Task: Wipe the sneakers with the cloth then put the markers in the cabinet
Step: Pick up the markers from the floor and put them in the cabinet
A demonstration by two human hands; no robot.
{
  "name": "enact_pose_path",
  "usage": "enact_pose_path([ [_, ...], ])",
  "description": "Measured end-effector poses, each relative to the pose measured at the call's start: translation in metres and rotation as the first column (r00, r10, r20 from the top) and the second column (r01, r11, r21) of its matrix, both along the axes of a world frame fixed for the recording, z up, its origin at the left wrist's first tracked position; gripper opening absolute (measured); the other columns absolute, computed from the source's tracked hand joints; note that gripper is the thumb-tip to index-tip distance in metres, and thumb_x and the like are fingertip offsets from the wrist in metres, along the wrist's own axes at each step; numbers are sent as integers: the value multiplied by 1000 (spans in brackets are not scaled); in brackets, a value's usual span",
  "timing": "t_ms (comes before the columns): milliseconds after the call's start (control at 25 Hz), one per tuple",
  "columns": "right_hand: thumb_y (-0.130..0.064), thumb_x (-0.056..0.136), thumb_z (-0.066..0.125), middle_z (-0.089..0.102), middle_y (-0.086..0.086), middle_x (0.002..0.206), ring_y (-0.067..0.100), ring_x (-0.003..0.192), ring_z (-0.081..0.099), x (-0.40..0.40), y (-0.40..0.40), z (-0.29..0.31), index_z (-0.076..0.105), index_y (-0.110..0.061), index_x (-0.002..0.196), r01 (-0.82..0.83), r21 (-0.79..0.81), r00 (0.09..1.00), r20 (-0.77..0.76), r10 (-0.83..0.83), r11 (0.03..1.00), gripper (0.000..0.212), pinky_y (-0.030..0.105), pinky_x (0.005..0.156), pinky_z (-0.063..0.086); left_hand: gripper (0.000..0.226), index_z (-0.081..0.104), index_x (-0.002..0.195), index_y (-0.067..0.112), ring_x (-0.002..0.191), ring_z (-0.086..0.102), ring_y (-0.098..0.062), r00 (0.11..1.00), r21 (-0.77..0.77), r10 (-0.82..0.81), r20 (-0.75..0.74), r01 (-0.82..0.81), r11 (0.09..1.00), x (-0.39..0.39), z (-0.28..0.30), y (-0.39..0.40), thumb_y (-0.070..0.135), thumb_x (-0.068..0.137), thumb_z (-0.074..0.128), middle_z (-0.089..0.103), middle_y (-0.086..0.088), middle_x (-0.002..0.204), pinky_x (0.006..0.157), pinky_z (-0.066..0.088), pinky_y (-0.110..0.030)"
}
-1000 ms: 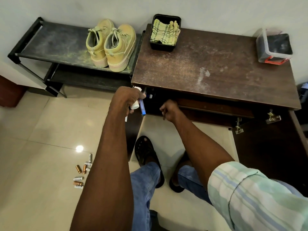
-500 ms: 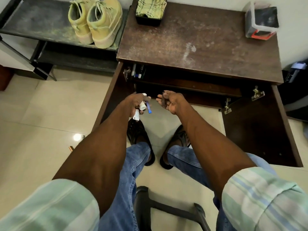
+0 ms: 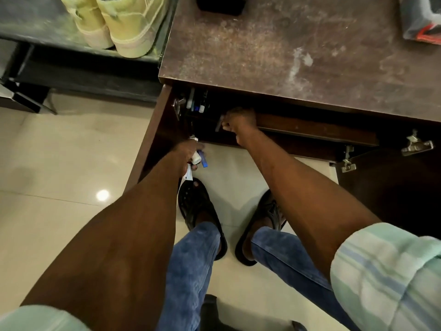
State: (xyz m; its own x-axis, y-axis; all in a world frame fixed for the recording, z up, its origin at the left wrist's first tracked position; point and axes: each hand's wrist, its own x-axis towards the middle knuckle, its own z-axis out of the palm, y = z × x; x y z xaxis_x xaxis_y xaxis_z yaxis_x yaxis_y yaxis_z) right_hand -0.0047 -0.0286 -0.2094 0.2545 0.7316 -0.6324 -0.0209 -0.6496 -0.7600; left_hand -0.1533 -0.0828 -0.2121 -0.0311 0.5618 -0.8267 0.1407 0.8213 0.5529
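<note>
The person is reaching both arms down toward the open dark wooden cabinet (image 3: 298, 130). The left hand (image 3: 187, 152) is gripping a small bunch of white and blue markers (image 3: 199, 158), fingers curled round them, just in front of the cabinet's lower edge and beside its open left door (image 3: 152, 139). The right hand (image 3: 239, 121) is sitting farther in and above the left, pinching a single grey marker (image 3: 219, 124) at its fingertips, right at the front of the inner shelf. Up and to the left of that hand, more markers (image 3: 196, 103) are already lying inside the cabinet, tucked near the left hinge.

Beyond both hands, the worn brown surface (image 3: 274, 51) of the cabinet top is carrying a black tray (image 3: 220, 7) at its far edge and a clear box with an orange base (image 3: 422, 22) off to the right. Far left of the hands, the pale yellow-green sneakers (image 3: 119, 22) are standing side by side on a dusty black shoe rack (image 3: 35, 27). Below the arms, blue jeans and black sandals (image 3: 200, 211) are showing on the cream tiled floor (image 3: 59, 151).
</note>
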Motion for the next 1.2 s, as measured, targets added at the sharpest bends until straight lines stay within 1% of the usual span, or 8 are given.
enact_pose_path([
  [160,-11,81,66,69,18,106,30,96,67,-10,23,-15,68,-1,103,-133,57,895,435,96,989,24,41,85,56,24,49,74,14,23,42,-6,999,-22,17,51,-16,1000,-2,-21,5,14,97,50,56,-7,65,31,26,-9],
  [280,-15,89,58,61,17,124,31,118,56,-17,29,-17,63,-3,118,-273,-42,791,558,249,961,31,33,101,45,21,50,76,15,24,42,-6,995,-15,39,96,-38,999,-1,-28,6,14,97,49,53,-7,71,33,26,-8],
  [440,-5,90,52,67,20,107,33,107,61,-18,12,-16,66,5,103,-361,107,676,714,181,926,22,32,87,44,21,50,78,15,24,43,-5,994,-16,16,104,-15,1000,-1,-30,11,15,98,48,53,-7,72,32,26,-9],
  [720,-10,90,58,58,18,121,31,105,59,-24,-11,-30,68,-4,113,-410,208,763,611,209,888,26,23,88,42,22,51,76,15,31,47,-9,998,-17,-19,62,20,1000,-3,-28,8,16,98,51,55,-7,73,30,27,-11],
  [960,-3,89,46,60,17,124,34,128,39,-23,-7,-18,64,-1,115,-666,-31,422,808,411,745,31,35,108,28,23,49,75,13,25,44,-6,999,-16,-18,49,19,1000,-2,-20,5,15,98,51,53,-8,72,30,26,-10],
  [1080,-9,90,46,54,14,132,34,133,30,-22,-4,-15,59,-5,122,-701,-151,313,813,491,697,35,36,110,24,22,50,76,14,40,47,-12,999,-24,-21,33,22,999,-2,-18,4,16,98,51,54,-7,72,30,27,-10],
  [1160,-9,90,46,51,16,134,35,132,30,-24,-4,-12,56,-5,126,-709,-178,316,785,533,682,38,39,110,25,21,51,76,15,41,47,-12,999,-30,-8,34,9,1000,-3,-16,3,16,97,52,55,-6,71,31,27,-10],
  [1200,-6,89,46,52,17,133,35,131,34,-24,-4,-11,56,-4,127,-679,-118,419,748,515,725,39,39,109,29,21,51,76,14,37,47,-11,999,-23,6,43,-5,1000,-3,-15,3,16,97,53,57,-6,67,31,27,-10],
])
